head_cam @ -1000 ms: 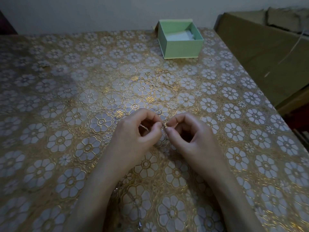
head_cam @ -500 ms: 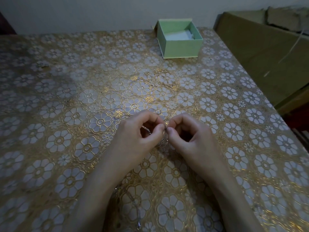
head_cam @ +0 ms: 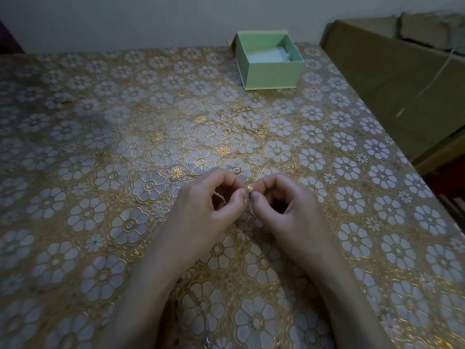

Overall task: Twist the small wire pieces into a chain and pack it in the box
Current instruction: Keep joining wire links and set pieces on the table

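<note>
Left hand pinches wire; box holds padding.

thin wire piece (pinched), open green box far

Two hands are in view: the left hand and the right hand. One open green box stands on one table. One length of chain lies between the forearms. The small wire pieces pinched between the fingertips are too small to count. One cardboard carton stands beside the table.
</note>
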A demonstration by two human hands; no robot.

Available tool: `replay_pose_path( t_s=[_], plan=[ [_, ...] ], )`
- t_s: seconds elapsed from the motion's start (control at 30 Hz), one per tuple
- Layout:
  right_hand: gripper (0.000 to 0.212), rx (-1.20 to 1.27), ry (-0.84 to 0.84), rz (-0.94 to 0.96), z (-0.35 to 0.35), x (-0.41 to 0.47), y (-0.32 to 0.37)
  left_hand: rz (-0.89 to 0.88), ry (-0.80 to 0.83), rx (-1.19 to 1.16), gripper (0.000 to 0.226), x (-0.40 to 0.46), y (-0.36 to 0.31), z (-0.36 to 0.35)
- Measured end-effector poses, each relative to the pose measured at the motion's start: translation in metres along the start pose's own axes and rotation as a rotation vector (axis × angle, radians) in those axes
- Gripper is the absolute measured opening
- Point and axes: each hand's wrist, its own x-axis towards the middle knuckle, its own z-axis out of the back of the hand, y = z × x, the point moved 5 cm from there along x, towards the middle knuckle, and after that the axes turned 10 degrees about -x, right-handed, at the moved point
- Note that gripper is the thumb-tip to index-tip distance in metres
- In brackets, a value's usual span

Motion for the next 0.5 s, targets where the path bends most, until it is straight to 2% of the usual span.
replay_pose_path(
  t_s=[0.27, 0.37, 0.5],
  plan=[
    [0.007, -0.004, 0.027, 0.021, 0.0004, -0.0004, 0.0035, -0.123, -0.024, 0.167, 0.004, -0.0001, -0.0041, -0.0001],
    [0.006, 0.021, 0.032, 0.024, 0.0006, -0.0010, 0.0049, -0.171, -0.017, 0.248, 0.012, -0.0007, -0.0042, -0.0006],
    [0.007, -0.020, 0.037, 0.037, 0.0004, -0.0006, 0.0047, -0.183, -0.027, 0.247, 0.009, -0.0007, -0.0061, -0.0007]
  ],
)
